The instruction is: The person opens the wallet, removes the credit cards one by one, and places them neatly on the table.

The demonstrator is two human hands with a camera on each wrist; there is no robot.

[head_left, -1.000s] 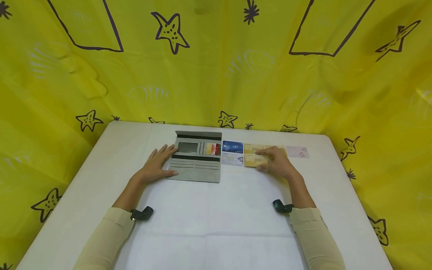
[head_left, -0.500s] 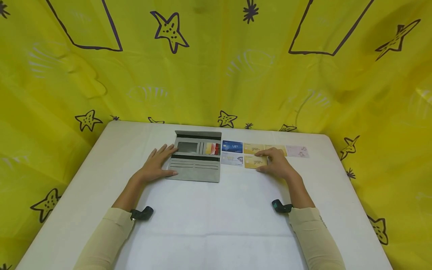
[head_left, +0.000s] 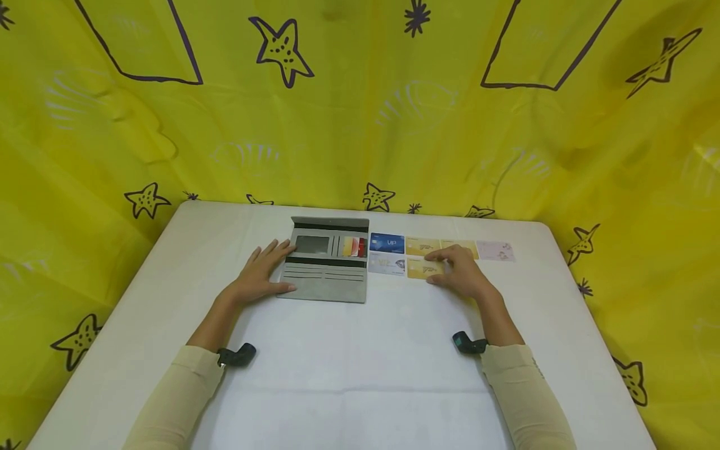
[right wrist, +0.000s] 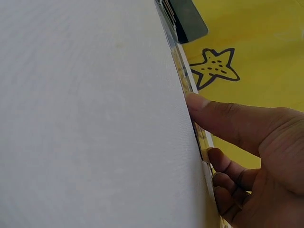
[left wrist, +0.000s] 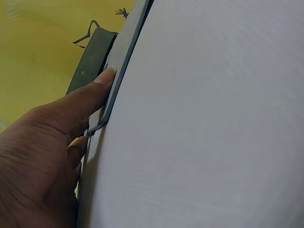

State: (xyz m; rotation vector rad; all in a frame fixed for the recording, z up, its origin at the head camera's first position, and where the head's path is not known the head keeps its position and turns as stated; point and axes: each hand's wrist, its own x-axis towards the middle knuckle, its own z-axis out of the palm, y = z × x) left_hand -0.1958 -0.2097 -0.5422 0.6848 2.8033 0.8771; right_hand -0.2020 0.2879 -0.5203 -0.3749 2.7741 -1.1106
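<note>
A grey wallet (head_left: 323,291) lies unfolded on the white table, with several yellow and red cards (head_left: 353,247) in its upper right pocket. My left hand (head_left: 257,275) rests along the wallet's left edge, fingers spread and thumb on the lower panel; the left wrist view shows the thumb over that edge. Right of the wallet, my right hand (head_left: 462,272) pinches a gold card (head_left: 420,269) by its long edges, thumb on the near one. The card lies in the lower row beside a silver VIP card (head_left: 387,264). The palm hides its right end.
A blue VIP card (head_left: 387,243), another gold card (head_left: 422,245), a partly covered gold card (head_left: 469,248) and a pale pinkish card (head_left: 495,251) form the upper row. The white table (head_left: 343,356) ends at a yellow curtain (head_left: 349,125) behind.
The gold card under my right hand has shifted slightly toward me and now lies level beside the silver card. My left hand and the wallet have stayed in place.
</note>
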